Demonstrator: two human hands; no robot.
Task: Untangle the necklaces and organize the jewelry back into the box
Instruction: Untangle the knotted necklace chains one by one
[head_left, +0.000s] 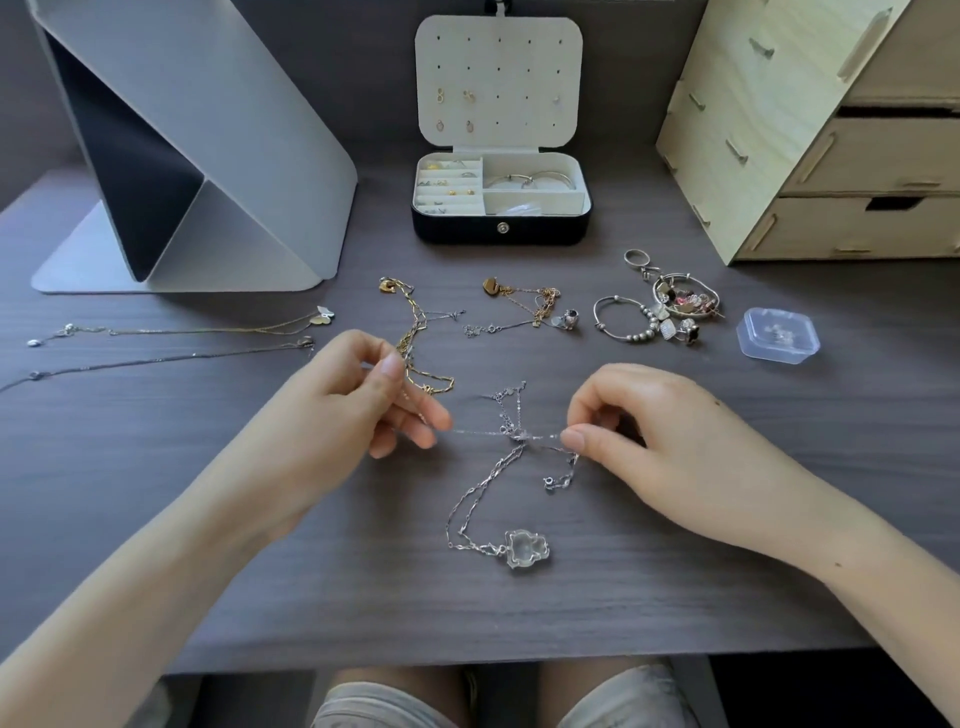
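A tangled silver necklace (514, 434) with a clear pendant (525, 548) lies on the dark table in front of me. My left hand (363, 400) pinches a thin strand of it at the left. My right hand (639, 431) pinches the chain just right of the knot. The strand is stretched tight between both hands. The open jewelry box (501, 228) stands at the back centre, with earrings pinned in its lid and rings and bangles in its compartments.
A gold chain (415, 338) lies behind my left hand, another gold-and-silver tangle (524, 309) beside it. Two long necklaces (171, 343) stretch out at the left. Bracelets and rings (660, 306) and a small clear case (777, 335) lie right. Grey stand back left, wooden drawers (831, 156) back right.
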